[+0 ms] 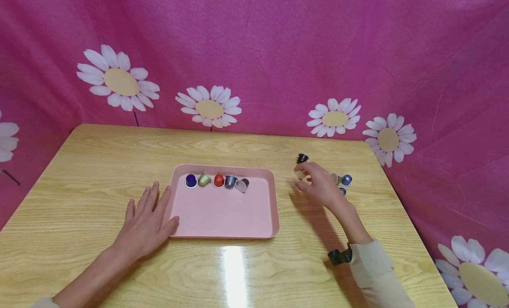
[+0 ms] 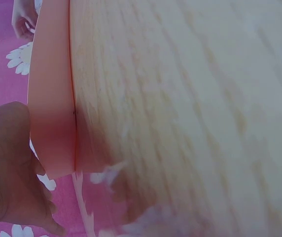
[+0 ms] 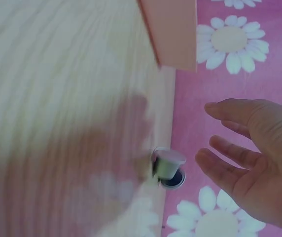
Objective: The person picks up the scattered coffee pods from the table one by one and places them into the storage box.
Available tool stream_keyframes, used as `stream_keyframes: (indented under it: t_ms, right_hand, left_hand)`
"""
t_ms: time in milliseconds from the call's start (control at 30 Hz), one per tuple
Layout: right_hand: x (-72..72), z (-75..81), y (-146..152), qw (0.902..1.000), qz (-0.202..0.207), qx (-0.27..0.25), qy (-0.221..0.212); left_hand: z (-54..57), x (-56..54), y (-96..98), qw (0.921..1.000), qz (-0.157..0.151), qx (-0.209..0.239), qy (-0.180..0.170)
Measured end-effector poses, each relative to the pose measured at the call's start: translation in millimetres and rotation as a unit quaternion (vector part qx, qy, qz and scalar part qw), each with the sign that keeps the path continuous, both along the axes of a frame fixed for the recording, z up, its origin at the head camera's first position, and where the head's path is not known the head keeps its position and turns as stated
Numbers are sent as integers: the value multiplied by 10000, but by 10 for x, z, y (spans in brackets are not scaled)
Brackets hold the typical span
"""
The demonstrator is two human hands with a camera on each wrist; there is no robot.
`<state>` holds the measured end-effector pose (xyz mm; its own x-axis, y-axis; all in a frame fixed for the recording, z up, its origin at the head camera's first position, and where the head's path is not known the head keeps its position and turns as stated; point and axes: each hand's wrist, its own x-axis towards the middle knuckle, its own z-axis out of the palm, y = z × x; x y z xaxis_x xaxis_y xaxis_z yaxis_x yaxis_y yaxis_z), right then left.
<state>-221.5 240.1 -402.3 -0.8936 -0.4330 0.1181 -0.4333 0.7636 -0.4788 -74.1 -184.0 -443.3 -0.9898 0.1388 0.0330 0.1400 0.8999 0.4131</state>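
A pink tray (image 1: 222, 215) has several coffee capsules lined up along its far side, among them a dark blue capsule (image 1: 191, 180), a red capsule (image 1: 219, 180) and a pale green capsule (image 1: 204, 179). My left hand (image 1: 143, 224) lies at the tray's left edge, fingers straight and thumb over the rim. Right of the tray, my right hand (image 1: 323, 186) hovers over the table with fingers loosely bent and apart. Its fingertips overlap a pale-lidded capsule (image 1: 300, 174) in the head view. The right wrist view shows a green capsule (image 3: 168, 165) beyond the fingers, outside their grasp.
A black capsule (image 1: 302, 157) stands just behind the right hand. Beside that hand's wrist are a blue capsule (image 1: 346, 180) and other capsules, partly hidden. A pink flowered cloth (image 1: 262, 56) hangs behind the wooden table (image 1: 254, 149).
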Motion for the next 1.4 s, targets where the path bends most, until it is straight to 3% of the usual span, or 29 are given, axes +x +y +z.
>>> stream_keyframes:
  t_ms: [567,900,1100,1400]
  right_hand:
    - [161,-70,523,9984,-485,242,181]
    - [204,-90,787,9965,-819,176,37]
    - [224,-96,938,9953,-856,426,148]
    - [235,-130,1068,9948,-883,506,-52]
  left_hand:
    - [-16,16,-10,10000,27,9,-35]
    - [-17,6,-8,10000,-18,-42,-21]
    - [-17,-7,-4,10000,4,-38,-67]
    - [-14,-7,-2,10000,-27,2,-47]
